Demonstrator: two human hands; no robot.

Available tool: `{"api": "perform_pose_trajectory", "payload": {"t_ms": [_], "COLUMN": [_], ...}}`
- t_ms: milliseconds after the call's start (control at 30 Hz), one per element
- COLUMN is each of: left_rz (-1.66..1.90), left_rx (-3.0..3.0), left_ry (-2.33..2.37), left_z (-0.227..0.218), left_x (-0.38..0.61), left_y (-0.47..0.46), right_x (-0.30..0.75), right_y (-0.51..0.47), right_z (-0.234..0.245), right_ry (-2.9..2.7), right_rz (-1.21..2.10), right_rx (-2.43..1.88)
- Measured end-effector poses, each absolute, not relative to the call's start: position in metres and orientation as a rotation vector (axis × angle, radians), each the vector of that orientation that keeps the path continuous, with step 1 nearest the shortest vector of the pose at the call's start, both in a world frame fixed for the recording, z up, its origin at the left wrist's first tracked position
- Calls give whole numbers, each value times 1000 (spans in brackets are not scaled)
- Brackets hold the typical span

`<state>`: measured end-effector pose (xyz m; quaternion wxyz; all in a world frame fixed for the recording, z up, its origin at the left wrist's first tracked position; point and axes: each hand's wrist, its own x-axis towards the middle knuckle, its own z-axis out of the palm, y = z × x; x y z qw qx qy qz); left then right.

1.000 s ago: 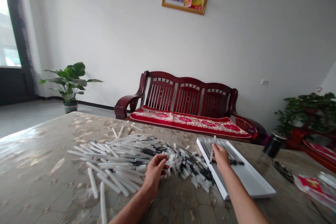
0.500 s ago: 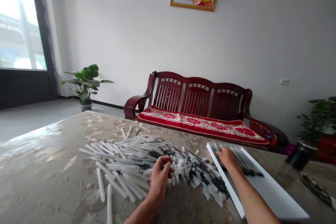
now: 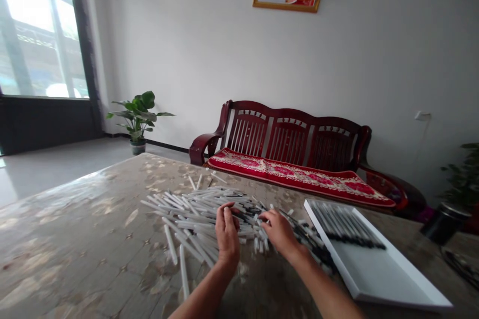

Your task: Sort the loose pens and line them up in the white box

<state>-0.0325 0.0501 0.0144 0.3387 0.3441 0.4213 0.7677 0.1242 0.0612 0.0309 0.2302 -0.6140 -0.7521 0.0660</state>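
A heap of white pen barrels and black pen parts [image 3: 194, 212] lies spread on the patterned table [image 3: 75, 239]. My left hand [image 3: 227, 232] rests on the near edge of the heap, fingers stretched forward with the tips bent down onto the pieces. Just to its right, my right hand [image 3: 280, 233] reaches into the black parts, fingers apart and touching them. I cannot see anything held in either hand. A white flat tray [image 3: 377, 279] lies to the right of the heap, with a row of assembled pens [image 3: 346, 224] at its far end.
A black cup [image 3: 443, 219] stands on the table beyond the tray, with dark cords [image 3: 462, 264] near the right edge. Behind the table are a red wooden bench [image 3: 292, 159], a potted plant [image 3: 138, 119] and a large window [image 3: 37, 35].
My right hand has left the tray and come left onto the heap beside my left hand. My left hand has uncurled over the pieces. The view has swung left.
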Motion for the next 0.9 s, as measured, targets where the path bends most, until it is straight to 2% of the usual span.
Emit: {"api": "perform_pose_trajectory", "payload": {"t_ms": [200,633,900], "left_rz": [2019,1962,1907], "left_rx": [759,784,839], "left_ry": [1065,1150,1169], "left_z": [9,6,6], "left_x": [-50,-46,-47], "left_y": [62,63,61], "right_x": [84,73,84], "right_y": [47,27,25], "right_z": [30,33,20], "right_ry": [-2188,-2412,-2356], "right_rz": [118,-180,-306], "right_rx": [-1745,-1777,-1750]}}
